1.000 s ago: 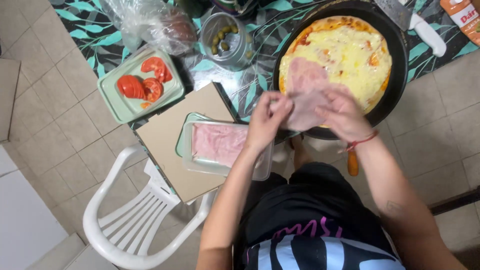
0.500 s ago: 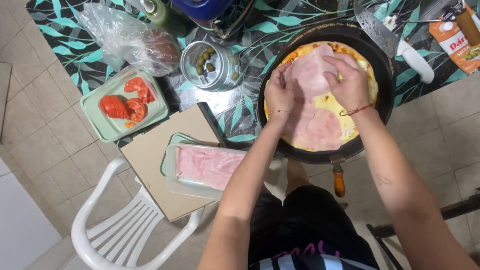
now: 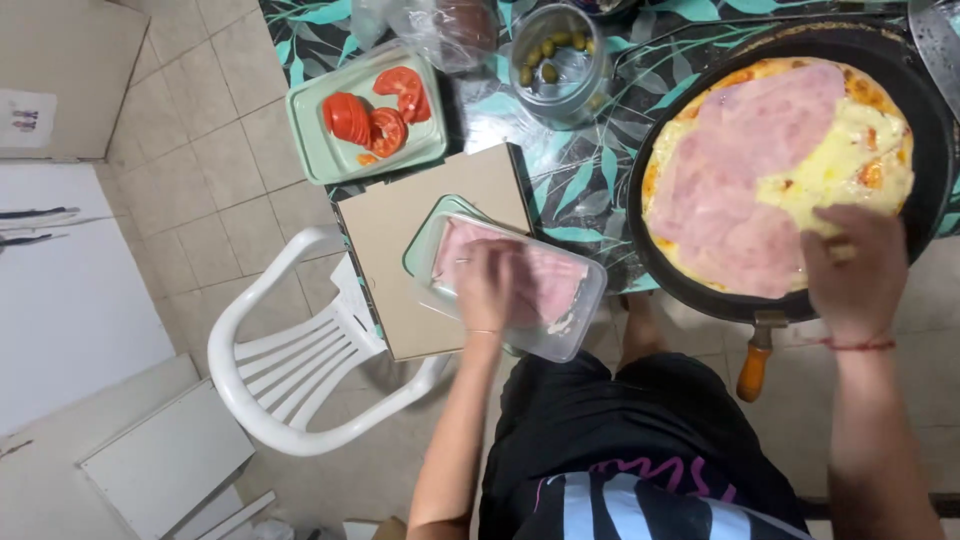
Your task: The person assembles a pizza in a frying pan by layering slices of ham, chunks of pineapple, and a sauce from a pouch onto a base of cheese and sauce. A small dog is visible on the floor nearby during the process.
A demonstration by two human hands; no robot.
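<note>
The left hand (image 3: pixel 487 285) reaches into the ham tray (image 3: pixel 580 320), fingers curled on the top slice (image 3: pixel 550 280), grasp not clear. The right hand (image 3: pixel 858 268) rests flat and released on the pizza (image 3: pixel 760 170), which lies in its pan (image 3: pixel 680 290) right of the tray, with tomatoes (image 3: pixel 375 112) and olives (image 3: pixel 550 55) farther up the surface (image 3: pixel 580 190).

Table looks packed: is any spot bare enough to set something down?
Little. A leafy cloth strip shows between the olive jar, cardboard sheet and pizza pan. The cardboard's near left corner is bare too. The left hand is in the ham tray; the right hand rests on the pizza's edge.
</note>
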